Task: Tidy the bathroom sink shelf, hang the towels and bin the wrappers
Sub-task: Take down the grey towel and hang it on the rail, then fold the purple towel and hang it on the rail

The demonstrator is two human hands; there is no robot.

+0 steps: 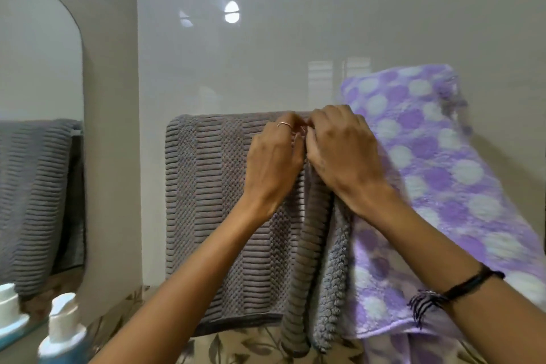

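Left hand (273,156) and right hand (339,148), knuckles touching, fingers curled, pinch the grey ribbed towel's (206,201) top edge; purple spotted towel (428,156) alongside.

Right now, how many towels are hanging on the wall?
3: grey ribbed towel on the left, narrow grey cloth in the middle under both hands, purple dotted towel on the right. More may be hidden.

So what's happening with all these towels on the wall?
A person is hanging towels along the wall. Both hands meet at the top edge of a narrow grey ribbed cloth: the left hand and right hand pinch it where it drapes between a wide grey towel and a purple spotted towel. All three already hang down. A blue bottle with a white cap stands at lower left, beside a mirror.
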